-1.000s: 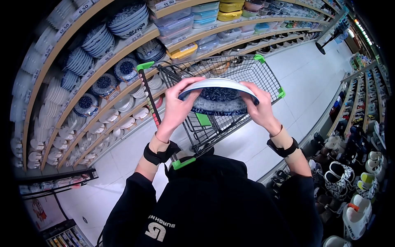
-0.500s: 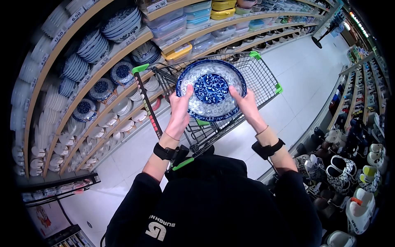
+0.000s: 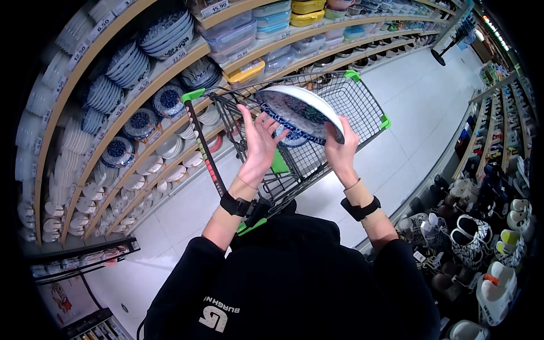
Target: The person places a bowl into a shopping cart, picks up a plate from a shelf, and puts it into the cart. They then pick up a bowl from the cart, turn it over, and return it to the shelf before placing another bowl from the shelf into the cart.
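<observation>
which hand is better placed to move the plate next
Probably the right hand: it grips the plate by its rim, while the left hand is open, fingers spread near the plate's edge.

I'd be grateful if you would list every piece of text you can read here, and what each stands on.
"BURGHN", upside down, on the black top; further letters unclear
"15.90" on a price tag
"20.80" on a price tag
"27.50" on a price tag
"16.50" on a price tag
"6.50" on a price tag
"12.50" on a price tag
Remaining tags and the lit sign: too small or blurred.
</observation>
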